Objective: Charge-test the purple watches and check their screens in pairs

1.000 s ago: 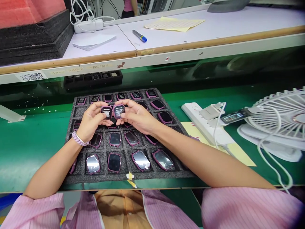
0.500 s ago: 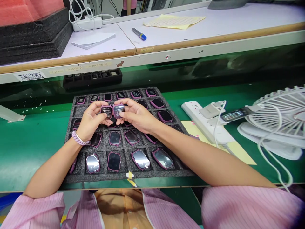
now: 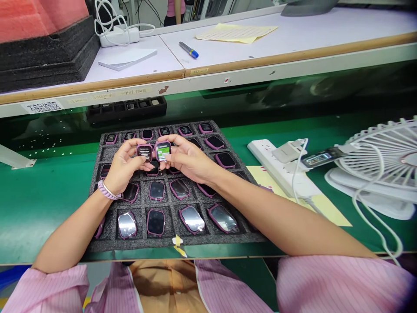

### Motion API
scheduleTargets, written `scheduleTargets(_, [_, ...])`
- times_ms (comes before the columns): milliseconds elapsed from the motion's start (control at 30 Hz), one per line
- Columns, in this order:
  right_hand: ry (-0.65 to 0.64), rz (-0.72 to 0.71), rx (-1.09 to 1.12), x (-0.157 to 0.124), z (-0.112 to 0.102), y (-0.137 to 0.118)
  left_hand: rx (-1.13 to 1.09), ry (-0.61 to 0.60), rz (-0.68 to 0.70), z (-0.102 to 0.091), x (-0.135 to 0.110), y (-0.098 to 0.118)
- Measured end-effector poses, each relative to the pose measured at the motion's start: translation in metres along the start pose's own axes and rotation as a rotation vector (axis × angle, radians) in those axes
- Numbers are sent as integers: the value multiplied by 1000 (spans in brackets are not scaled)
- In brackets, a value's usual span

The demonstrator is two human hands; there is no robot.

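Observation:
My left hand is closed on a purple-framed smartwatch body whose dark screen shows lines of white text. Right beside it, my right hand grips a second purple smartwatch body, its screen lit green and white, with the thumb resting on the lower part of the screen. Both are held over a dark grey foam tray. In its pockets lie several more purple watch bodies, such as a watch near the front edge. My hands hide part of the tray's middle rows.
To the right, a white power strip lies partly on yellow paper, near a white fan with loose cables. Behind, under the shelf, stands a black tray. The raised shelf holds a pen and black foam blocks.
The screen of the watch in my right hand has switched from white text on dark to a green and white display. Both hands stay almost where they were.

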State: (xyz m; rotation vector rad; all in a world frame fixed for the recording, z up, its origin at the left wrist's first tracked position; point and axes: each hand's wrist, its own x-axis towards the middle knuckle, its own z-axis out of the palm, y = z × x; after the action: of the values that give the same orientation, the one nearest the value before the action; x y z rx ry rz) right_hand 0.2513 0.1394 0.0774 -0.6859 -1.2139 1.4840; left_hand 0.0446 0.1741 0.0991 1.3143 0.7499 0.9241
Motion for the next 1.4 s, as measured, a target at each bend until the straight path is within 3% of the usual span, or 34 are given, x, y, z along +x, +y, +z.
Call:
scheduleTargets(200, [9,35,17,0,-3,0,6,-13,40,-1,0,-4])
scheduleTargets(667, [91,88,81,2,0,1,-38,-10,-71,4,-3,6])
scheduleTargets(1400, [50,53,42,1,-1,4,-22,-29,-36,3,-2,4])
